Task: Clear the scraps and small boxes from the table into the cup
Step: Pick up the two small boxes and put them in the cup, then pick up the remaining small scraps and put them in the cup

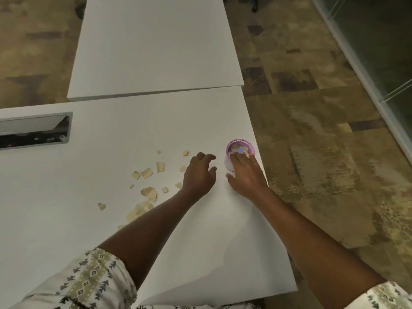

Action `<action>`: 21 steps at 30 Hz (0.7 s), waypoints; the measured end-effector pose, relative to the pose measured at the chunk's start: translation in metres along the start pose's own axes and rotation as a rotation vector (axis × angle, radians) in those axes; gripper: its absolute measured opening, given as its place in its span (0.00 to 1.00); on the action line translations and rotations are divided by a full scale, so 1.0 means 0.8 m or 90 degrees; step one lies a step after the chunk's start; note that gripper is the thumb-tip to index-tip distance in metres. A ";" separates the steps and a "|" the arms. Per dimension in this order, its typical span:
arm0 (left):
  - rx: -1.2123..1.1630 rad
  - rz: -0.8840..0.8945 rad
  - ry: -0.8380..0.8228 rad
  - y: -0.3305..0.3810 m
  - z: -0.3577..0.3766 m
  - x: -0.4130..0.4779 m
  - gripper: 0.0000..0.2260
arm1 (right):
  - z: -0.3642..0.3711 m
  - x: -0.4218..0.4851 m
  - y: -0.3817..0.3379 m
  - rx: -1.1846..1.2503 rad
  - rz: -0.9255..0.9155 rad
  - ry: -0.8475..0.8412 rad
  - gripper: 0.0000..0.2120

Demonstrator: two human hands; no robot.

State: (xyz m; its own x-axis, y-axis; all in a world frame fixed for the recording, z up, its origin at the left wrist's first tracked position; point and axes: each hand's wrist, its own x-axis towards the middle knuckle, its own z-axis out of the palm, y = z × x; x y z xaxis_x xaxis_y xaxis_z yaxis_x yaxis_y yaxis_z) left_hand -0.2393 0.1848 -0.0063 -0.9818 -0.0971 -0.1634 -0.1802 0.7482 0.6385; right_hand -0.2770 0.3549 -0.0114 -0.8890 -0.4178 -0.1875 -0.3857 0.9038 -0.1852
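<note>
The pink cup (240,152) stands at the table's (133,130) right edge, already holding scraps. The right hand (246,175) reaches over its rim, grip hidden. The left hand (199,173), fingers spread and empty, hovers beside it; more scraps (147,192) lie left of the cup

Second table (156,47): white, upper centre of the frame, its near edge butted against the near table at a slight angle.
Cable tray (35,130): grey-framed rectangular opening sunk into the near tabletop, left edge of the frame; dark inside, contents too dim to tell.
Floor (312,108): mottled tan and brown carpet tiles, on the right and the upper left.
Glass wall (379,63): pale frame running diagonally across the upper right corner.
</note>
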 end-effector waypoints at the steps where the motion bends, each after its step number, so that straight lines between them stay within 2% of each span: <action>1: 0.009 -0.006 0.000 -0.010 -0.002 -0.010 0.16 | -0.001 0.001 -0.003 -0.004 0.013 -0.004 0.32; 4: 0.025 -0.015 0.002 -0.040 -0.011 -0.040 0.16 | -0.012 -0.002 -0.017 -0.007 0.030 0.041 0.30; 6: 0.040 -0.015 0.012 -0.063 -0.019 -0.065 0.18 | -0.020 -0.012 -0.034 0.016 0.005 0.108 0.27; 8: 0.073 -0.014 0.020 -0.089 -0.026 -0.094 0.19 | -0.019 -0.029 -0.057 0.067 -0.037 0.132 0.24; 11: 0.127 -0.012 0.029 -0.139 -0.037 -0.145 0.19 | 0.003 -0.062 -0.102 0.123 -0.137 0.051 0.18; 14: 0.188 0.005 0.031 -0.190 -0.044 -0.196 0.19 | 0.039 -0.098 -0.147 0.112 -0.233 -0.045 0.17; 18: 0.267 0.008 0.024 -0.249 -0.049 -0.257 0.32 | 0.091 -0.144 -0.199 0.093 -0.339 -0.083 0.18; 21: 0.273 -0.016 0.001 -0.284 -0.050 -0.305 0.36 | 0.130 -0.178 -0.229 0.071 -0.442 -0.079 0.16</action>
State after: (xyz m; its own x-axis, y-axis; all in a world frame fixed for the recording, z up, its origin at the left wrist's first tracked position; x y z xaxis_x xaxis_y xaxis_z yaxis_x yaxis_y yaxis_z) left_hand 0.0391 0.0125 -0.0812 -0.9775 -0.1192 -0.1741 -0.1629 0.9506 0.2641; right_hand -0.0542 0.2393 -0.0513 -0.4093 -0.9071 -0.0980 -0.8195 0.4127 -0.3975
